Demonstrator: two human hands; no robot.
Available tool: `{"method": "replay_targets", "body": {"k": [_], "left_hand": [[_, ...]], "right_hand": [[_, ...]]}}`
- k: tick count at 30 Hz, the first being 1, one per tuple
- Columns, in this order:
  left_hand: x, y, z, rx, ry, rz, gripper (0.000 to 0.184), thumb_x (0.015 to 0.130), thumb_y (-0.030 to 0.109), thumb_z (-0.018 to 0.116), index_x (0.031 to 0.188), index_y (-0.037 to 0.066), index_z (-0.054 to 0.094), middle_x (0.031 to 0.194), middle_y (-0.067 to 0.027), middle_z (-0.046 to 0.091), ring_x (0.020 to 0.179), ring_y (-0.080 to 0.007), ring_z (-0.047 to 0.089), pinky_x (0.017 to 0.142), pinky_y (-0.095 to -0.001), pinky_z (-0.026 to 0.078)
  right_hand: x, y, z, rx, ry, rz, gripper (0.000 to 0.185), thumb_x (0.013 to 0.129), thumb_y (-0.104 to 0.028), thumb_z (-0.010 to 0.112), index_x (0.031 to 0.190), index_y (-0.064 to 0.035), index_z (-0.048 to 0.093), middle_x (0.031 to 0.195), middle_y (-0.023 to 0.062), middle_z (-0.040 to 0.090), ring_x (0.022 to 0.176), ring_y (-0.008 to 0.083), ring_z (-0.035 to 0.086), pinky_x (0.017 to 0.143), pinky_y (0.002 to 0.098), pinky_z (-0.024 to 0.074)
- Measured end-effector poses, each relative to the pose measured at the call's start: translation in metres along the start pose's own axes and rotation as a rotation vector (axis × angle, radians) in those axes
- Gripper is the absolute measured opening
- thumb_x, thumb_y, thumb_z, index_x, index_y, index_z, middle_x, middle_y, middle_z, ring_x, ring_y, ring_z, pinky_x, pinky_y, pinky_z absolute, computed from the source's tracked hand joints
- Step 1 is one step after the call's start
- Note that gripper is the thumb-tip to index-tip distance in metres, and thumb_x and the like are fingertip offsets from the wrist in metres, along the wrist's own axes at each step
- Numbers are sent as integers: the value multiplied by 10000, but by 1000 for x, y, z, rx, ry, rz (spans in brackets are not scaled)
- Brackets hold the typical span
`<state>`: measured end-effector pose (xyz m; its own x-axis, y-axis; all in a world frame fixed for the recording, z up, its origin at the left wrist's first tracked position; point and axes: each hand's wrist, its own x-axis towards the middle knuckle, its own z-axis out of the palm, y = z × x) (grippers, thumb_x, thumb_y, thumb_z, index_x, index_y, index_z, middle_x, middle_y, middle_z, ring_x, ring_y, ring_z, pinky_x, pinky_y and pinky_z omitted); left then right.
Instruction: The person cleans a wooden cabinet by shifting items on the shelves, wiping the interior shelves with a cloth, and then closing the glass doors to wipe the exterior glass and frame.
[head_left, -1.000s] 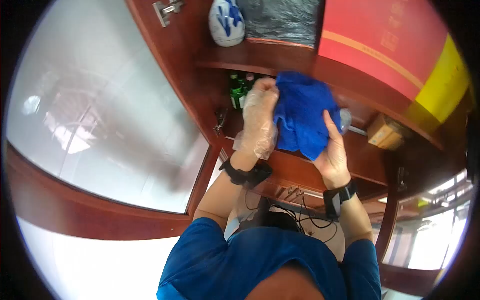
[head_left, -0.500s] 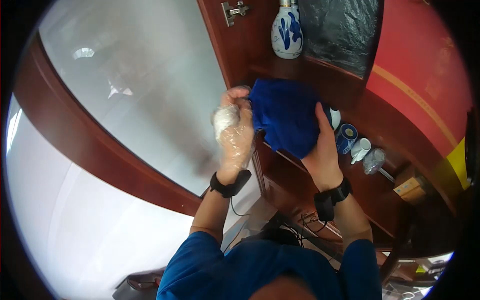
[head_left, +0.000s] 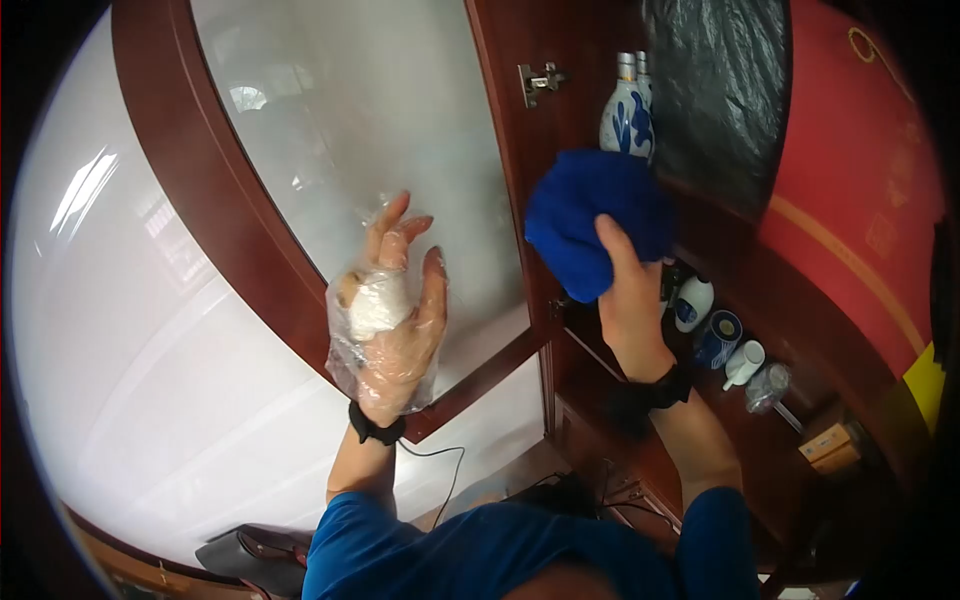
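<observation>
We see the blue cloth (head_left: 585, 220) in the upper centre of the frame, grasped by our right hand (head_left: 635, 305). It lies above the palm, bunched, with our thumb pressed across its near face; the other fingers are hidden behind it. Our left hand (head_left: 392, 325), left of centre, is well apart from the cloth and holds nothing we can see: its fingers are spread and slightly bent inside a clear plastic glove (head_left: 345, 355), in front of the glass panel (head_left: 400, 130). A white patch (head_left: 378, 303) shows through the plastic, but we cannot tell what it is.

The cloth covers the lower end of the blue-and-white bottles (head_left: 625, 120). Right of our right hand, we make out a white bottle (head_left: 693, 303), a blue can (head_left: 720, 338) and a white mug (head_left: 744, 363) in the shadowed shelf. The red panel (head_left: 850, 190) at upper right is cut off by the dark frame edge, and our right wristband (head_left: 650, 395) is blurred.
</observation>
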<state>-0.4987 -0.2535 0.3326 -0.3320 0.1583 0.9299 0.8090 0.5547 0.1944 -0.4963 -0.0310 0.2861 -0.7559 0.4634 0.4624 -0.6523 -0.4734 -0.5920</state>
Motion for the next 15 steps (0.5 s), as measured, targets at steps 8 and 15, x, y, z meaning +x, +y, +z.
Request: {"method": "replay_targets", "body": {"k": [8, 15], "left_hand": [[12, -22, -47, 192, -1, 144, 529, 886, -50, 663, 1363, 173, 608, 1425, -172, 627, 1075, -296, 741, 892, -397, 589], [32, -53, -107, 634, 170, 303, 567, 835, -23, 693, 1377, 99, 583, 1549, -202, 474, 1454, -449, 424, 1124, -513, 457]], "right_hand": [[52, 71, 73, -1277, -479, -746, 843, 759, -339, 871, 1455, -73, 478, 1563, 274, 361, 1530, 443, 187, 1200, 612, 165], [50, 112, 87, -1099, -483, -738, 1017, 671, -437, 950, 1422, -22, 403, 1582, 366, 219, 1464, 582, 233, 1167, 641, 282]]}}
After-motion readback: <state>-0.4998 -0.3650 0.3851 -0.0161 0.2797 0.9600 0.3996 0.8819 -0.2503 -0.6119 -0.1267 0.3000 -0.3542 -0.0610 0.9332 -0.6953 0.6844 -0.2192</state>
